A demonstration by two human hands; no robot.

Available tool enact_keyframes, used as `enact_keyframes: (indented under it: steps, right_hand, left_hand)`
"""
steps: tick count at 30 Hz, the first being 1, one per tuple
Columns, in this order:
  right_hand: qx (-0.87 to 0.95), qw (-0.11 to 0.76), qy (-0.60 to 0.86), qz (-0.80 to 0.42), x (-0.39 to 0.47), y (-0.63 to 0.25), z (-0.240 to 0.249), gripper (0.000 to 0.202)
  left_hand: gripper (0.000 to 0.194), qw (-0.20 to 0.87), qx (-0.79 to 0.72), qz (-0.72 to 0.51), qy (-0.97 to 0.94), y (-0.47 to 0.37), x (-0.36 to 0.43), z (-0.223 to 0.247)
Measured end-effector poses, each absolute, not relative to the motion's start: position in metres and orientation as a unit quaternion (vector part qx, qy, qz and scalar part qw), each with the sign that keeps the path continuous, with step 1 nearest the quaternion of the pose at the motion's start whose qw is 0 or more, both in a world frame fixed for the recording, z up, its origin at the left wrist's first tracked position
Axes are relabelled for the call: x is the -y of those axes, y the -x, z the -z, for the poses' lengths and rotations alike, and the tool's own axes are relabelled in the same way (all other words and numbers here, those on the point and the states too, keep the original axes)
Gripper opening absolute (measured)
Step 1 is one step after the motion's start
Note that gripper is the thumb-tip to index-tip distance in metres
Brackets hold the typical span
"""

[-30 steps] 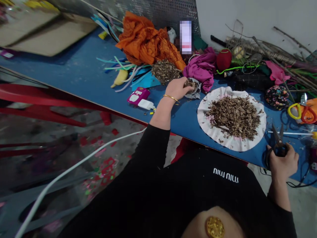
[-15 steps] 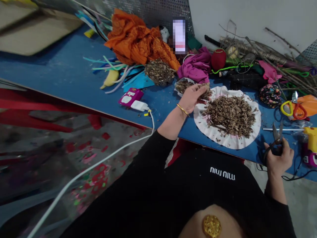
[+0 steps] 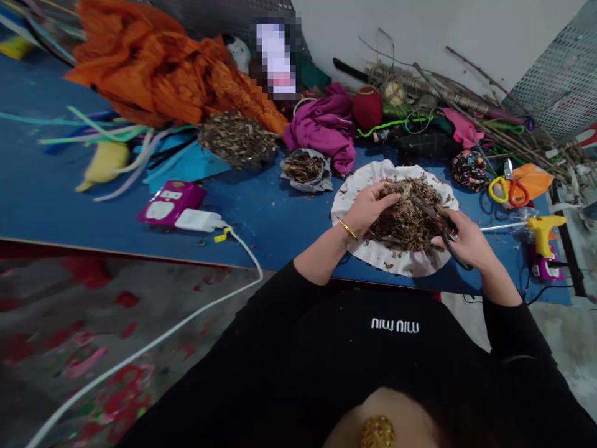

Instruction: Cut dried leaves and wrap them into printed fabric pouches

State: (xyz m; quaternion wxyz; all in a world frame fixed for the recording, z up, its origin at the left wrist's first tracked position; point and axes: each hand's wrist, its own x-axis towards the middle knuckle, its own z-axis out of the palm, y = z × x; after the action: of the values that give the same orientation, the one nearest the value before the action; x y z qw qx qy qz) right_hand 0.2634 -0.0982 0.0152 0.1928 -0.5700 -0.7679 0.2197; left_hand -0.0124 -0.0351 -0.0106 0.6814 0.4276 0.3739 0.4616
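"MIU MIU" (white lettering) reads across the black top [image 3: 392, 361].

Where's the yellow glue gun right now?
The yellow glue gun is toward the right of the head view, just below and right of the red-and-yellow-handled scissors, directly above a purple block.

A heap of plant bits [image 3: 405, 230] lies on the sheet [image 3: 410, 269], at the table's [image 3: 280, 236] near edge. To its left sits an open wrapper [image 3: 323, 182] with more bits in it; farther left, a clump [image 3: 237, 140]. The bundled cloth [image 3: 326, 118] lies behind the wrapper. Right of the sheet is the glue gun [image 3: 541, 230], loose scissors [image 3: 508, 168] beyond it.
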Motion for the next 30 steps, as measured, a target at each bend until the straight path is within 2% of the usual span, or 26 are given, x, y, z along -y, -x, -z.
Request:
enact_keyframes:
  steps: [4, 10, 13, 18, 30]
  right_hand:
    - [0.8, 0.16, 0.532, -0.226, 0.072, -0.252, -0.025, 0.075]
    - [0.809, 0.175, 0.504, -0.246, 0.065, -0.237, -0.015, 0.073]
    - [0.812, 0.16, 0.511, -0.233, 0.068, -0.236, -0.011, 0.066]
    - [0.811, 0.133, 0.529, -0.211, 0.073, -0.242, -0.011, 0.042]
    - [0.828, 0.115, 0.523, -0.164, 0.077, -0.239, -0.007, 0.045]
  left_hand:
    - [0.047, 0.628, -0.394, -0.465, -0.484, 0.009, 0.037, 0.019]
    - [0.047, 0.595, -0.424, -0.44, -0.522, 0.013, 0.038, 0.023]
    - [0.05, 0.607, -0.412, -0.441, -0.517, 0.013, 0.038, 0.021]
    - [0.046, 0.594, -0.438, -0.414, -0.533, 0.015, 0.04, 0.021]
    - [0.042, 0.588, -0.437, -0.421, -0.536, 0.017, 0.043, 0.021]
